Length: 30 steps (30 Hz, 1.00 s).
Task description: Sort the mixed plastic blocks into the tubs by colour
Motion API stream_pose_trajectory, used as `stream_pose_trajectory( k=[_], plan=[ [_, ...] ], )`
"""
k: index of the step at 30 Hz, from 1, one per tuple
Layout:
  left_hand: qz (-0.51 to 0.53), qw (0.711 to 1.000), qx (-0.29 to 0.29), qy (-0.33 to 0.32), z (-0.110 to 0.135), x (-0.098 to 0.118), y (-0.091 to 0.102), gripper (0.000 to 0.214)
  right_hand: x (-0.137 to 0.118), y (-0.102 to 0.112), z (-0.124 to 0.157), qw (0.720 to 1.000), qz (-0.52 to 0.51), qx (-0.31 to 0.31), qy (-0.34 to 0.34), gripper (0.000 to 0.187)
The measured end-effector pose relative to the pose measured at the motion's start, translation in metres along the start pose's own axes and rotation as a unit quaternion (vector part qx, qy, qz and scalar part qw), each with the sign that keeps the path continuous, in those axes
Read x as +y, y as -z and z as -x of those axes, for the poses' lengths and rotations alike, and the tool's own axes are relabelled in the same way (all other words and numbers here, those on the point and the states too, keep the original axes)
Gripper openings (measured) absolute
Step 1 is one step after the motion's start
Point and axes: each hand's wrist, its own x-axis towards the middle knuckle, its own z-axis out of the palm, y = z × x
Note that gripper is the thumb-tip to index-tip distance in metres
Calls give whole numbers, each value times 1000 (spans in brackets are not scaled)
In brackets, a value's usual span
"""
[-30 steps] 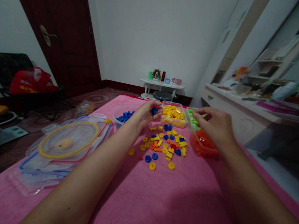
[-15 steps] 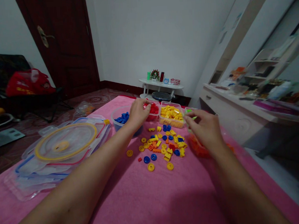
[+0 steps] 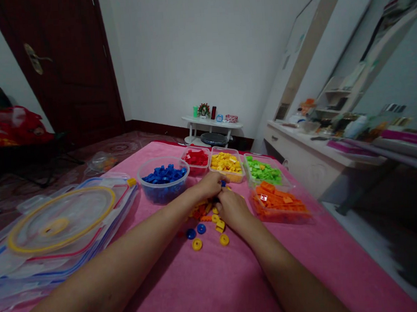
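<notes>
My left hand is over the far part of a pile of toy building bricks and small wheels, its fingers curled closed beside a blue piece. Just nearer, my right hand reaches into the same pile, fingers bent inward. The hands nearly touch and hide most of the pile, so what their fingertips hold cannot be made out. Yellow bricks show below my right hand. Closer to me lie blue wheels and yellow wheels on the pink cloth.
Around the pile stand a round tub of blue bricks and boxes of red bricks, yellow bricks, green bricks and orange bricks. Stacked clear lids lie at left. A dresser stands at right.
My left hand has come back from beside the red box to the pile. My right hand has moved left from above the orange box to meet it. The view has shifted right.
</notes>
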Motion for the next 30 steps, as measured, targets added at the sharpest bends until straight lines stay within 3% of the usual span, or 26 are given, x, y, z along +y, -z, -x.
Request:
stream_pose_trajectory(
  k=[6, 11, 17, 21, 25, 30],
  plan=[
    [-56, 994, -88, -33, -26, -13, -3, 37, 1, 0, -1, 1000, 10, -9, 0, 25],
    [-68, 990, -96, -80, -20, -25, -5, 39, 2, -1, 0, 999, -5, 4, 35, 27],
    [-92, 991, -62, -77, 16, -19, 5, 25, 6, 5, -1, 998, -50, -2, 24, 23],
    [-101, 993, -16, -65, 40, -12, 14, 23, 13, 12, -5, 992, -112, 58, 14, 21],
    [-22, 997, 54, -40, 53, -16, 20, 30, 16, 17, -9, 972, -211, 97, 36, 24],
    [-50, 998, 32, -1, 64, -16, 29, 28, 17, 11, -9, 967, -230, 106, 40, 32]
  ],
)
